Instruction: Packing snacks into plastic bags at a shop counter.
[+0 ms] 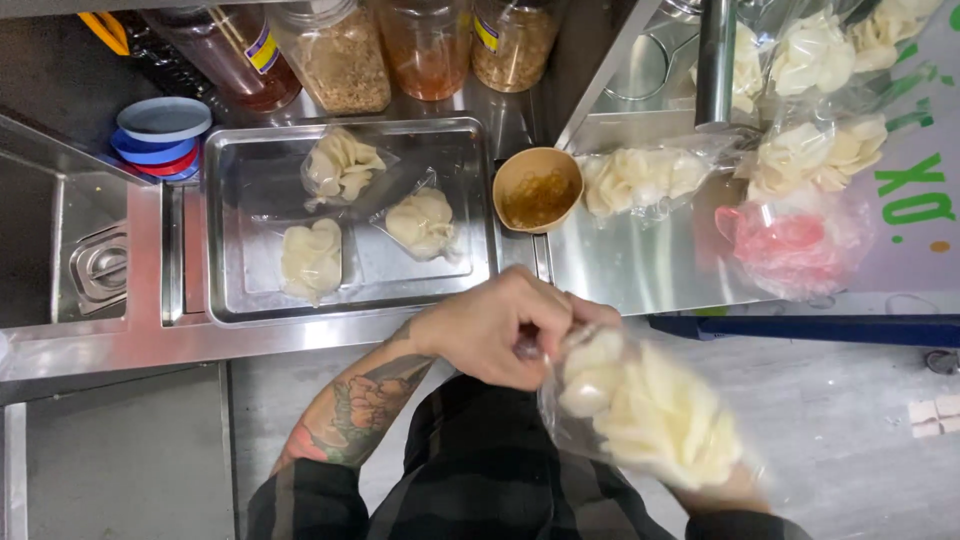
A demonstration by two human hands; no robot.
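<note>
Both hands hold one clear bag of pale crackers (645,405) at waist level, below the steel counter's (640,265) edge. Left hand (490,325) pinches the bag's neck; right hand (725,490) cups it underneath, fingers mostly hidden. Three filled bags lie in the metal tray (225,300).

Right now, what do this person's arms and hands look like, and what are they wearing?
Both hands are bare, without gloves. The left hand leads to a forearm with a large colourful flower tattoo. The right hand is mostly hidden. Dark plaid sleeves are pushed up.
</note>
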